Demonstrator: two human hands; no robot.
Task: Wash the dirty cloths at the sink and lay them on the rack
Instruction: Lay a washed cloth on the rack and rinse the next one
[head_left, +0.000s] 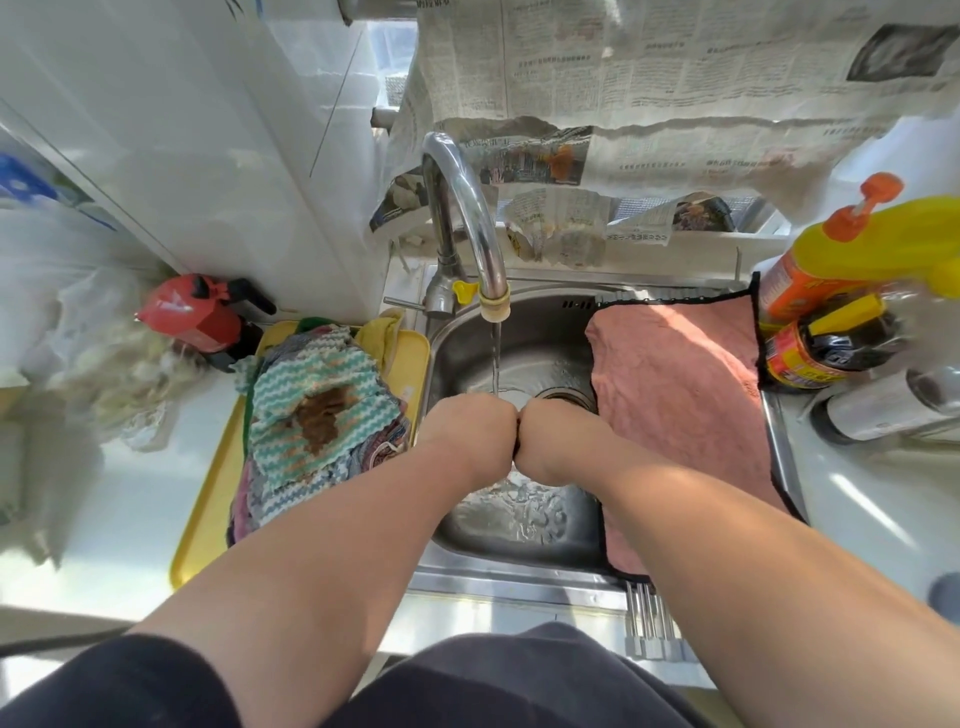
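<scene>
Two hands, left hand (467, 431) and right hand (558, 441); one tap (467, 208); one sink (467, 353); one yellow tray (208, 514) left; one pink cloth (680, 405) right; one cloth pile (317, 410), cloths uncountable.

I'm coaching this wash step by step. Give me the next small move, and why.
Probably reach the left hand for the stained striped cloth on the yellow tray: the tap runs, the pink cloth already lies on the rack, and no cloth shows in either fist.

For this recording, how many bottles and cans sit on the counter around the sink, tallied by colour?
Red spray bottle: 1
Yellow pump bottle: 1
Dark bottle with red-yellow label: 1
Silver can: 1
Total: 4
</scene>
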